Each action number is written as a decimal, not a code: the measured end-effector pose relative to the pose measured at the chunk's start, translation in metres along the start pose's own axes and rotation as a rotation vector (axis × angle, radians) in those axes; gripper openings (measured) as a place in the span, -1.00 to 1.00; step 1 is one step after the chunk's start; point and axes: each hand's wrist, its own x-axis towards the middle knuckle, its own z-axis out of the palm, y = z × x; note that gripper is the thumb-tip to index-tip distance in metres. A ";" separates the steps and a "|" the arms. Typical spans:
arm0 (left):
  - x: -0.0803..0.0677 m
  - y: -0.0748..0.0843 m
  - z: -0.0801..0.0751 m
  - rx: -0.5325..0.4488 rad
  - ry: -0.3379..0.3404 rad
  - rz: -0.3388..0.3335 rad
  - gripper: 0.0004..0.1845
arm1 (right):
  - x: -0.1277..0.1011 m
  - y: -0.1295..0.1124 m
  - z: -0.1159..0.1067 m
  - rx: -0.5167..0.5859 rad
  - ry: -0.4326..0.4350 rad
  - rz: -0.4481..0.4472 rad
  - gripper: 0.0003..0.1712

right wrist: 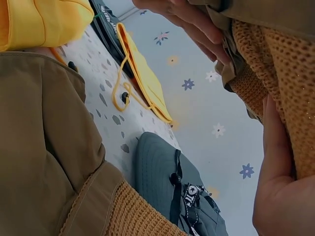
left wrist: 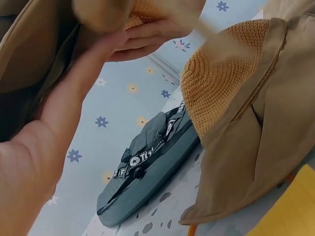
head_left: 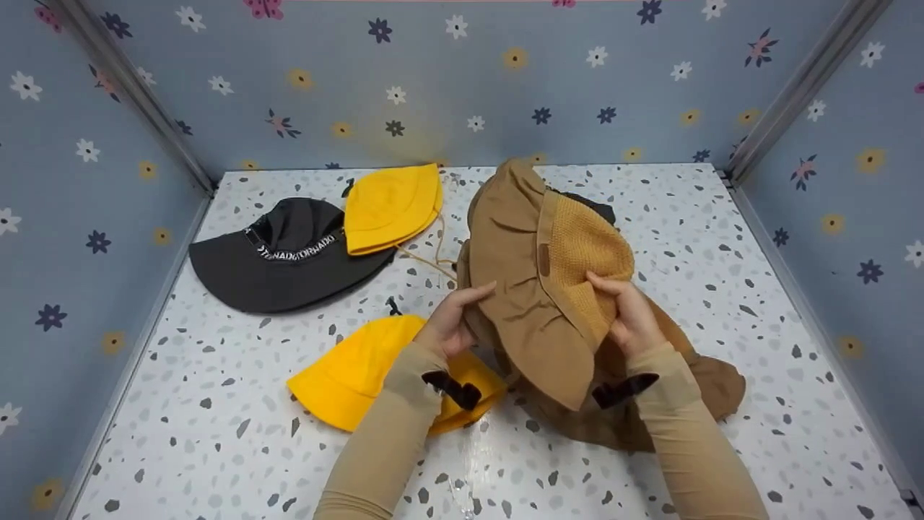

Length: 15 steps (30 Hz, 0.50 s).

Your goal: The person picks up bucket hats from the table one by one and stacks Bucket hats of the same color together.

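A tan wide-brim hat (head_left: 523, 289) with a mustard mesh crown (head_left: 588, 253) is held up over the speckled table (head_left: 686, 238). My left hand (head_left: 451, 318) grips its left brim edge, thumb on top. My right hand (head_left: 628, 310) pinches the mesh crown. In the left wrist view the mesh crown (left wrist: 221, 78) and tan brim (left wrist: 275, 147) hang beside my left hand's fingers (left wrist: 142, 42). In the right wrist view my right hand (right wrist: 278, 162) lies against the mesh (right wrist: 290, 73), and the left hand's fingers (right wrist: 192, 22) show at the top. Another tan hat (head_left: 693, 390) lies underneath.
A black bucket hat (head_left: 281, 260) with white lettering lies back left, a yellow hat (head_left: 390, 206) with a cord beside it. Another yellow hat (head_left: 361, 368) sits under my left forearm. A grey hat (left wrist: 147, 167) lies behind the tan one. Flowered walls (head_left: 462, 79) enclose three sides.
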 end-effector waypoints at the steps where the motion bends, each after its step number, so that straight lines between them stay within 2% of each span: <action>1: 0.000 0.000 0.000 0.023 0.015 -0.004 -0.76 | 0.000 0.000 0.000 -0.008 0.003 -0.001 -0.80; 8: 0.001 -0.005 -0.002 0.073 0.116 0.046 -0.83 | -0.002 0.000 0.000 -0.037 0.017 -0.023 -0.74; 15: 0.002 -0.009 0.000 0.055 0.127 0.134 -0.69 | -0.003 0.002 0.001 -0.033 0.029 -0.048 -0.81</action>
